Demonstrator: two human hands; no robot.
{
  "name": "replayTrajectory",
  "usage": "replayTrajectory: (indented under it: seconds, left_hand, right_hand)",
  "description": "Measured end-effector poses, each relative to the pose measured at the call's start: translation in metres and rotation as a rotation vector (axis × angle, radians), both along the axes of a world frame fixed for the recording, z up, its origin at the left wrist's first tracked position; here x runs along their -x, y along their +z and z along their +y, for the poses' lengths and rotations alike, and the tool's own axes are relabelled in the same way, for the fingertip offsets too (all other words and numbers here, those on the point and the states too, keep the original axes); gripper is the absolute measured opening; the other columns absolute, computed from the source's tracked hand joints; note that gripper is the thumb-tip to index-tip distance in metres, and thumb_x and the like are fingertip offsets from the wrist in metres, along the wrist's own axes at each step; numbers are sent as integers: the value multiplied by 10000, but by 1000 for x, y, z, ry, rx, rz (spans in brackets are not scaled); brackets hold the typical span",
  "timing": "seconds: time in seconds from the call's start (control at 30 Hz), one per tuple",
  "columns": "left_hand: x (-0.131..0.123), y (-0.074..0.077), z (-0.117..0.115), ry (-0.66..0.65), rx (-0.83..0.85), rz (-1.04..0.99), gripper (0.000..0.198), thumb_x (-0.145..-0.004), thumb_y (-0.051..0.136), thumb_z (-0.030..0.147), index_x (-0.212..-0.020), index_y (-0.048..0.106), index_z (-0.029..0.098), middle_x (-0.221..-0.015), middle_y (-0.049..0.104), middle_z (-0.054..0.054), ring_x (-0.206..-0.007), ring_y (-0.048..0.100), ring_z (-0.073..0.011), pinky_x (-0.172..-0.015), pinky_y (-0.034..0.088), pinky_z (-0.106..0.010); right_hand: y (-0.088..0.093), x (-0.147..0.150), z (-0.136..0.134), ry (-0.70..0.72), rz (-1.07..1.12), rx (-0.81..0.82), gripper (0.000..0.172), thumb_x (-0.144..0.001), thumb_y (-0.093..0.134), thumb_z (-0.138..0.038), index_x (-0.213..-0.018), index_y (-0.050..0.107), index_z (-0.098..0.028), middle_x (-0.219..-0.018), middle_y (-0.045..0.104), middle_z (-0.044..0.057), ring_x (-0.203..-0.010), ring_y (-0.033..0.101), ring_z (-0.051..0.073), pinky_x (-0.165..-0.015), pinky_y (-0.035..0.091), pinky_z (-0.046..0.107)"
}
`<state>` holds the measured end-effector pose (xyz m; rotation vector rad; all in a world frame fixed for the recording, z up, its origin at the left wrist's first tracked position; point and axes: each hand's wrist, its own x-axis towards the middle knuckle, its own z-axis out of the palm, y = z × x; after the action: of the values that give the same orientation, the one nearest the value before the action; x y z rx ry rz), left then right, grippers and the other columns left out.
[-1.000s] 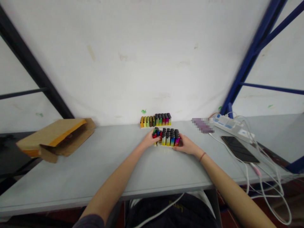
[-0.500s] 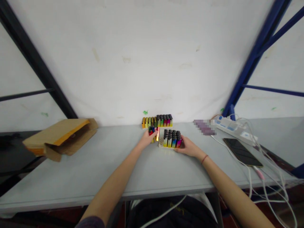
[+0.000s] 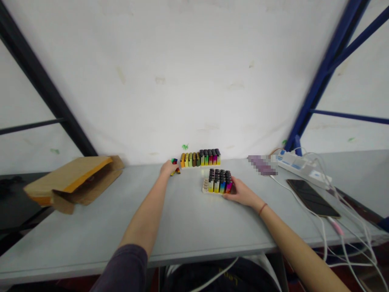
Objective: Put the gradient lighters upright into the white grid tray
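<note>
Gripping a small, tilted bundle of lighters (image 3: 176, 172), the left hand (image 3: 167, 167) is at the left end of the back row of yellow-to-green lighters (image 3: 190, 159); cannot tell whether the bundle touches the table (image 3: 182, 219). Change over the last second: bundle carried leftward and back from the left end of the front tray (image 3: 206, 189) — bare slots now show there. Reading: this group is parted from the tray, apparently not yet released. Remaining dark-topped lighters (image 3: 220, 181) stand upright in the tray. Right hand (image 3: 242, 191) unchanged, curled against the tray's right end, probably steadying it. Behind, a second dark-topped block (image 3: 210, 157) adjoins the yellow-to-green one, near the wall (image 3: 188, 81). Farther out: cardboard packet (image 3: 69, 176) at left; dark phone (image 3: 313, 197) and white power strip (image 3: 304, 168) at right — cables trailing.
</note>
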<state>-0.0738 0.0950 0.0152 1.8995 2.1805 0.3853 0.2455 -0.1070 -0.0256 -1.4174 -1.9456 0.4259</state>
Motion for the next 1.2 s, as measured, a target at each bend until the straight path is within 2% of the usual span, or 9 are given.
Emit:
replayTrajectory:
  seconds: [0.27, 0.47, 0.63, 0.7, 0.77, 0.83, 0.97, 1.13, 1.2]
  left_hand:
    - [-1, 0, -4, 100, -40, 76, 613, -843, 520, 587, -1219, 574, 106, -1226, 628, -240, -1137, 617, -334, -848, 508, -371]
    - [-3, 1, -14, 75, -95, 145, 566, -901, 426, 530, -1304, 535, 148, -1327, 512, -230, -1192, 559, -349, -914, 488, -406]
    - [12, 1, -17, 31, 12, 157, 567, -956, 211, 456, -1436, 447, 266, -1463, 438, -178, -1333, 432, -369, -991, 430, -531]
    - [22, -2, -19, -50, 37, 157, 645, -938, 197, 548, -1499, 357, 271, -1570, 310, -148, -1422, 306, -374, -1051, 364, -575]
    - [34, -7, -22, -225, 59, 174, 755, -903, 235, 637, -1536, 281, 229, -1622, 183, -122, -1479, 175, -354, -1121, 277, -564]
    - [43, -14, -23, -383, 80, 193, 842, -870, 295, 684, -1550, 239, 191, -1630, 128, -122, -1492, 125, -342, -1156, 213, -545]
    - [49, -27, -17, -447, 4, 198, 780, -894, 351, 602, -1535, 272, 163, -1615, 177, -152, -1485, 166, -338, -1154, 216, -538]
    - [46, -35, 1, -492, -178, 137, 603, -906, 455, 438, -1418, 461, 119, -1499, 417, -178, -1416, 347, -273, -1165, 262, -400]
    - [47, -38, 4, -493, -256, 109, 589, -882, 524, 432, -1387, 503, 130, -1458, 447, -174, -1380, 392, -269, -1162, 276, -374]
  right_hand:
    - [0, 0, -1, -6, -27, 17, 678, -704, 740, -385, -1271, 506, -97, -1163, 630, 180, -1032, 586, 305, -928, 472, 466]
    - [0, 0, -2, -19, -15, 8, 684, -693, 744, -389, -1267, 511, -101, -1143, 636, 170, -1009, 592, 301, -918, 474, 464]
    - [1, 1, -3, -6, -5, 5, 665, -704, 743, -380, -1268, 509, -120, -1144, 644, 153, -996, 596, 283, -912, 480, 450]
    - [1, 1, -2, 2, -1, -2, 666, -706, 745, -375, -1275, 506, -127, -1154, 644, 149, -1004, 598, 280, -917, 480, 447]
    - [0, 0, -2, -2, 3, -4, 682, -700, 750, -381, -1283, 505, -126, -1181, 637, 156, -1035, 595, 291, -936, 475, 454]
    - [-2, 0, -1, -7, 8, -1, 695, -695, 754, -388, -1288, 504, -125, -1204, 630, 163, -1065, 590, 302, -956, 469, 465]
    - [-3, -1, 0, 7, 18, -14, 676, -701, 750, -377, -1288, 508, -143, -1221, 630, 155, -1073, 593, 302, -974, 462, 476]
    - [-3, 0, -1, 0, 20, -14, 688, -694, 752, -375, -1291, 510, -133, -1219, 633, 161, -1071, 596, 307, -976, 461, 482]
    - [-3, 0, -1, -9, 20, -10, 700, -692, 754, -379, -1299, 503, -138, -1212, 637, 156, -1061, 599, 304, -970, 464, 481]
